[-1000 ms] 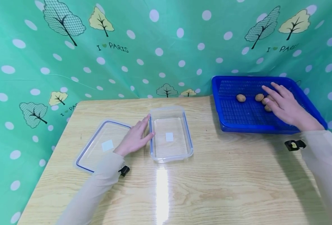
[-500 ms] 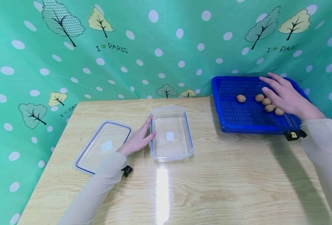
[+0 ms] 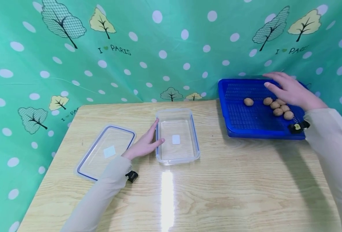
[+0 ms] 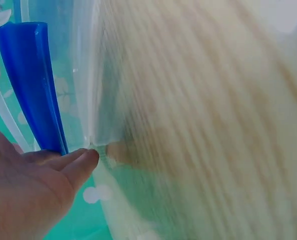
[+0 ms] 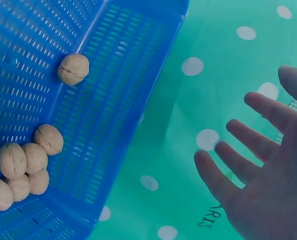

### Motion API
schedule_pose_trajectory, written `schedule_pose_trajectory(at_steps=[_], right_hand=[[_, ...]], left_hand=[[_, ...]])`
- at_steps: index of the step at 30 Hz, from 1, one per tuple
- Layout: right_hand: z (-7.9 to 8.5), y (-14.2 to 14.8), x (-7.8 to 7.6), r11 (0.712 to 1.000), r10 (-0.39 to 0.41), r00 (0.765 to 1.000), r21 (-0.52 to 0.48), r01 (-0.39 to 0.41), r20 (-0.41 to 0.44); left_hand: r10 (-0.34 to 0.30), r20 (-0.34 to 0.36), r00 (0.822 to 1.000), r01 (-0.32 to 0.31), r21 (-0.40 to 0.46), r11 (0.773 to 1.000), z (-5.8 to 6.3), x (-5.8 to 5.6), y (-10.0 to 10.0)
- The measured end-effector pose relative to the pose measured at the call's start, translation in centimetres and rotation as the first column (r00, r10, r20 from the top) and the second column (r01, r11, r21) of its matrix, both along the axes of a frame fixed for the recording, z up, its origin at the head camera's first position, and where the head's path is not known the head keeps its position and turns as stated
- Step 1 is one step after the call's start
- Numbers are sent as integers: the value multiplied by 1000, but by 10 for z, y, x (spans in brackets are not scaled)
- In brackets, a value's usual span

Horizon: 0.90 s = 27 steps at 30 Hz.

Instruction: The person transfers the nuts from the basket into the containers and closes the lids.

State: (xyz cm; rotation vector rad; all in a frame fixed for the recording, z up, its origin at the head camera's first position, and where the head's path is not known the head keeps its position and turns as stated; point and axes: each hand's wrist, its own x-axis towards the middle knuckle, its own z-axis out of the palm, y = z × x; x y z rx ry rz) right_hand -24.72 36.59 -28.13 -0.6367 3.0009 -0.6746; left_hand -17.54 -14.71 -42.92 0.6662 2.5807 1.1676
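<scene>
My left hand [image 3: 143, 146] lies with straight fingers along the left side of a clear plastic food container [image 3: 177, 158], fingertips right at its rim. In the left wrist view those fingers [image 4: 78, 167] reach the container's wall beside a blue strip [image 4: 33, 90]. Above the back right of a blue plastic basket [image 3: 255, 132], my right hand [image 3: 292, 91] is spread and holds nothing. Several walnuts [image 3: 278, 111] cluster below it on the basket floor, and a single walnut [image 3: 248, 101] sits apart to their left. The right wrist view shows the hand's fingers [image 5: 213, 172] extended, away from the walnuts [image 5: 12, 161].
A clear lid [image 3: 94, 158] with a blue seal lies flat on the wooden table [image 3: 232, 193], left of the container and partly under the left forearm. A green dotted curtain [image 3: 147, 71] hangs right behind the table's far edge and the basket.
My right hand has risen and drawn back from over the walnuts, uncovering more of them. The left hand and container have shifted very slightly right in view.
</scene>
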Motion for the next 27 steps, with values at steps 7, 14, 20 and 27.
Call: schedule_pose_trajectory(at_steps=[7,14,20,27], right_hand=[[-12,-3,-22,1000,-14,994,-12,15,106],[-30,-5,-34,998,-51,981,-25,57,189],[-48,-4,-41,993,-89,958,-49,106,272],[-68,5,-51,985,-94,896,-90,148,435]], left_hand=[[19,6,1000,-19,77,997,1,6,2],[36,41,999,-40,111,993,0,9,2],[44,52,998,-50,126,991,-3,8,2],[50,80,996,-60,123,991,-3,8,3]])
